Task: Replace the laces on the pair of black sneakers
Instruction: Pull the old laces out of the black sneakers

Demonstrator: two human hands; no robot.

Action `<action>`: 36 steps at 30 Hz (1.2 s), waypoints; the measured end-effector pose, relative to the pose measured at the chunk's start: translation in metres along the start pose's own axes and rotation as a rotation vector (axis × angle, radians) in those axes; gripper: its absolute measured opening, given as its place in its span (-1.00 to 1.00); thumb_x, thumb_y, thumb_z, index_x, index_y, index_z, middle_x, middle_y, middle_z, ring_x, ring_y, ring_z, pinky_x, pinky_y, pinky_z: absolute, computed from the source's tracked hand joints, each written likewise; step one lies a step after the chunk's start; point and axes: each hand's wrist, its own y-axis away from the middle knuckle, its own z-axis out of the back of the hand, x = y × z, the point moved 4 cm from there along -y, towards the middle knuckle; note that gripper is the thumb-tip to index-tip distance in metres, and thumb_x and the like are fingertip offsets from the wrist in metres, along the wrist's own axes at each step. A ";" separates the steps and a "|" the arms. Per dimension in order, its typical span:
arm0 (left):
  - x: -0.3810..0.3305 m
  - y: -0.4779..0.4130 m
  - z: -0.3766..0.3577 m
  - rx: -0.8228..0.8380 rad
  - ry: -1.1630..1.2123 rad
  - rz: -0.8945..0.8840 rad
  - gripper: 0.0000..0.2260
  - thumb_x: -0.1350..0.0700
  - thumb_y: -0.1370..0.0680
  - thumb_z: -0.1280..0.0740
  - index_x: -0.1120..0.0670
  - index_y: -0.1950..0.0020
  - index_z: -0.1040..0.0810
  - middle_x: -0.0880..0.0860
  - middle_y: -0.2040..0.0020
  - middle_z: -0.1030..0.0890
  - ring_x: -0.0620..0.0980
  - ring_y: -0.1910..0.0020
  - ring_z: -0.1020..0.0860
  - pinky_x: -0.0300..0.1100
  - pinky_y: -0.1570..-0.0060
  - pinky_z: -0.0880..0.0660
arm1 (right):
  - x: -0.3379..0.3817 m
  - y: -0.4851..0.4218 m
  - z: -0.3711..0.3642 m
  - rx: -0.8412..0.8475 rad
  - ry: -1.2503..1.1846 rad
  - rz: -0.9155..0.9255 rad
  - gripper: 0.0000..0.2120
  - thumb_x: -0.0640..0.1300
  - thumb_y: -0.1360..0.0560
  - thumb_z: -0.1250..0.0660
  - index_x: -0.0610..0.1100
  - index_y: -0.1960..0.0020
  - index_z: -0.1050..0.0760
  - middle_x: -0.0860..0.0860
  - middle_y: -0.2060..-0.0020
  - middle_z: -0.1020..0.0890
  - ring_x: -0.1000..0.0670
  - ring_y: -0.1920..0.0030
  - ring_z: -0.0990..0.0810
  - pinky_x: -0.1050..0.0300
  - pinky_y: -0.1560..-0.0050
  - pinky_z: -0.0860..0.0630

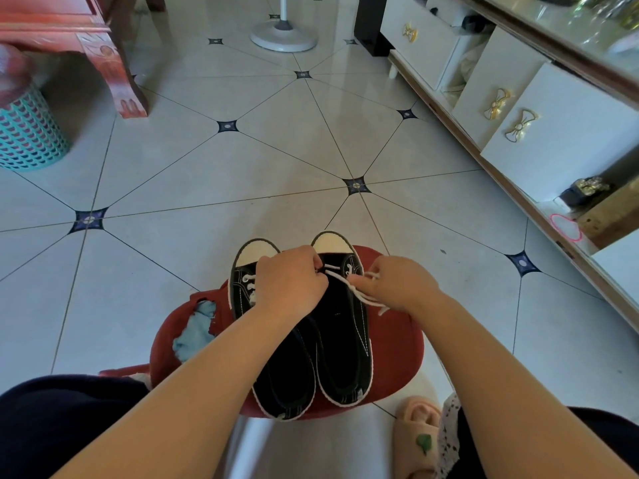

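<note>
Forearms: two bare forearms [193,392] reach forward from a lap in dark clothing [52,426], closest to the lens
Basket: a teal lattice basket [27,133] stands on the tiled floor [242,167] at far left
Furniture: a red carved wooden piece [86,36] stands just behind the basket, one leg down on the tiles
Stool: a red stool [394,354] carries both shoes; its cover is torn on the left, showing pale blue padding [195,331]
Left-hand sneaker: black with a white toe cap [283,375], lying toe away from the person, white lacing visible at its upper eyelets, partly covered by the wrist
Left hand: the left hand [290,281] is curled over the gap between the shoes, fingertips pinching the lace at the right-hand shoe's eyelets
Fan base: a round white stand base [283,36] sits well back on the floor
Right-hand sneaker: the matching shoe [345,340] lies touching its partner, toe also pointing away
Lace: a white lace [363,295] runs from the eyelets off the shoe's right side onto the stool
Right hand: the right hand [397,285] is closed, thumb and fingers gripping the lace strands just beside the shoe
Slipper: a pink slipper [416,437] rests on the floor at lower right
Cabinet: a white cabinet with gold bow handles [570,133] lines the right edge
</note>
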 end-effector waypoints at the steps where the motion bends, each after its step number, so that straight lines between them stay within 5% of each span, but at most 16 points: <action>1: 0.000 0.000 0.000 0.000 -0.001 0.000 -0.79 0.06 -0.52 -0.22 -0.02 -0.13 -0.51 -0.04 0.01 -0.61 0.00 -0.05 -0.53 -0.09 -0.14 -0.30 | 0.001 -0.003 -0.002 0.022 -0.024 0.008 -0.56 0.25 -0.50 -0.16 -0.14 0.12 -0.46 0.03 0.40 -0.53 0.13 0.39 -0.43 0.19 0.30 -0.34; 6: -0.002 -0.001 0.000 -0.004 -0.009 -0.005 -0.78 0.06 -0.53 -0.22 -0.02 -0.15 -0.51 -0.03 -0.02 -0.61 0.00 -0.08 -0.52 -0.08 -0.15 -0.30 | 0.012 -0.006 0.004 -0.008 -0.178 0.087 -0.51 0.25 -0.50 -0.15 -0.18 0.28 -0.41 -0.02 0.42 -0.39 0.04 0.43 -0.34 0.13 0.32 -0.30; 9: -0.003 -0.001 -0.001 -0.005 -0.012 -0.010 -0.77 0.05 -0.52 -0.22 -0.02 -0.16 -0.51 -0.04 -0.03 -0.61 0.00 -0.10 -0.52 -0.09 -0.15 -0.29 | 0.019 -0.002 0.000 -0.009 -0.144 0.152 -0.62 0.16 -0.47 -0.28 -0.19 0.15 -0.50 0.00 0.33 -0.47 0.06 0.32 -0.41 0.20 0.33 -0.30; 12: -0.002 -0.002 -0.001 0.006 0.001 0.002 -0.79 0.06 -0.52 -0.22 -0.02 -0.14 -0.51 -0.03 0.00 -0.61 0.01 -0.07 -0.52 -0.09 -0.14 -0.28 | 0.016 -0.005 0.006 -0.093 -0.124 0.135 -0.75 -0.03 -0.46 -0.31 -0.17 0.29 -0.45 -0.02 0.40 -0.47 -0.01 0.31 -0.46 0.13 0.33 -0.35; 17: 0.004 -0.001 0.000 0.016 0.024 0.035 -0.80 0.10 -0.50 -0.24 -0.02 -0.10 -0.51 -0.04 0.00 -0.60 0.02 -0.03 -0.52 -0.10 -0.13 -0.29 | -0.013 -0.001 0.045 -0.335 -0.831 -0.118 -0.76 -0.23 -0.46 -0.26 -0.13 0.38 -0.36 0.00 0.39 -0.42 0.00 0.33 -0.44 0.06 0.15 -0.46; 23: 0.002 0.001 0.000 0.005 0.022 0.038 -0.80 0.10 -0.50 -0.24 -0.01 -0.11 -0.51 -0.04 0.00 -0.60 0.01 -0.04 -0.52 -0.10 -0.15 -0.28 | 0.001 0.028 0.077 -0.438 -1.014 0.016 -0.86 -0.24 -0.46 -0.22 -0.18 0.28 -0.39 -0.01 0.39 -0.41 0.10 0.43 -0.35 0.28 0.36 -0.39; 27: 0.001 0.002 0.000 0.006 0.016 0.041 -0.79 0.09 -0.50 -0.24 -0.01 -0.12 -0.51 -0.05 -0.01 -0.60 0.00 -0.05 -0.53 -0.10 -0.16 -0.29 | 0.014 0.051 0.097 -0.287 -1.432 0.176 -0.84 -0.25 -0.51 -0.14 -0.22 0.17 -0.47 0.01 0.31 -0.60 0.10 0.33 -0.48 0.25 0.29 -0.48; 30: -0.001 0.003 0.001 0.016 0.016 0.036 -0.78 0.09 -0.51 -0.23 -0.02 -0.13 -0.51 -0.06 -0.01 -0.60 0.00 -0.06 -0.52 -0.10 -0.17 -0.28 | 0.018 0.063 0.112 -0.369 -1.267 0.226 -0.84 -0.20 -0.53 -0.14 -0.15 0.21 -0.39 0.10 0.44 -0.60 0.15 0.43 -0.51 0.32 0.38 -0.49; 32: -0.002 0.005 0.002 0.018 0.016 0.030 -0.79 0.08 -0.53 -0.22 -0.02 -0.13 -0.51 -0.06 -0.02 -0.60 -0.01 -0.07 -0.52 -0.10 -0.18 -0.27 | 0.019 0.061 0.108 -0.449 -0.930 0.192 -0.85 -0.14 -0.55 -0.16 -0.10 0.19 -0.38 0.10 0.44 -0.57 0.16 0.45 -0.48 0.33 0.42 -0.46; 36: -0.006 0.009 0.006 0.002 -0.001 0.008 -0.82 0.01 -0.57 -0.17 -0.02 -0.07 -0.53 -0.07 0.03 -0.60 -0.02 -0.03 -0.53 -0.09 -0.17 -0.28 | 0.016 0.045 0.069 -0.408 -0.350 0.117 -0.87 -0.07 -0.51 -0.22 -0.12 0.11 -0.44 0.00 0.27 -0.60 0.05 0.26 -0.54 0.09 0.19 -0.42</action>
